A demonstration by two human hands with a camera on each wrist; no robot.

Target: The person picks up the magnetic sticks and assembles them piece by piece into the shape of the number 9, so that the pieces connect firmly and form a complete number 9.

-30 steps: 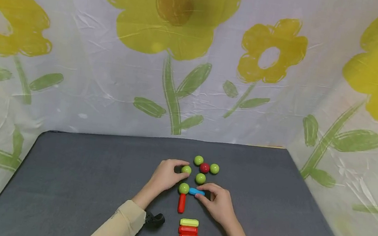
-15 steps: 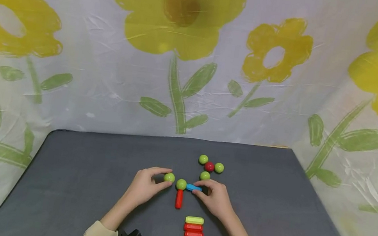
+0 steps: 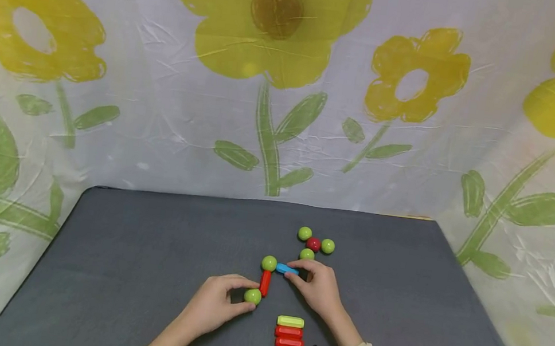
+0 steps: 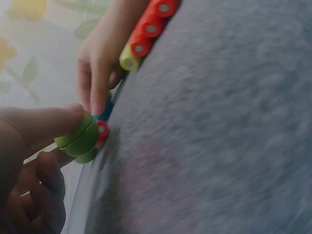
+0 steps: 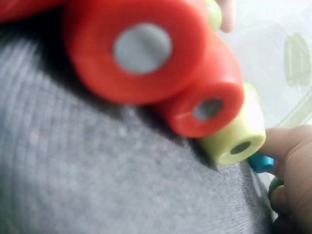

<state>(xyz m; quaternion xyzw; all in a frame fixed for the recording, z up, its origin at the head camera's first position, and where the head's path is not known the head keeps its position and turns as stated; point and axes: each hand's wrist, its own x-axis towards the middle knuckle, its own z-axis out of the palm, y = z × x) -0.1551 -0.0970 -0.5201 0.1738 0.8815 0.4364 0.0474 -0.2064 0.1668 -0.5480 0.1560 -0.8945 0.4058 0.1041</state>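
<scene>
In the head view my left hand [image 3: 213,306] pinches a green ball [image 3: 252,296] between thumb and fingers, beside the lower end of a red rod [image 3: 265,283]. That rod's upper end meets another green ball [image 3: 268,263]. A blue rod [image 3: 287,269] runs right from this ball, and my right hand [image 3: 317,287] pinches its far end. The left wrist view shows the held green ball [image 4: 80,139] close to the red rod's round metal end [image 4: 102,129]; whether they touch I cannot tell. The blue rod [image 5: 261,163] shows beside the right hand's fingers in the right wrist view.
Nearer the person, a yellow-green rod [image 3: 290,321] and several red rods [image 3: 290,343] lie side by side in a stack. Beyond the right hand sit a red ball [image 3: 313,244] and green balls [image 3: 328,246]. A dark cloth covers the table [image 3: 155,239]; a flowered sheet [image 3: 177,143] hangs behind.
My left hand has carried its green ball from beside the upper green ball, leftward and then down toward the red rod's lower end. The right hand keeps its pinch on the blue rod.
</scene>
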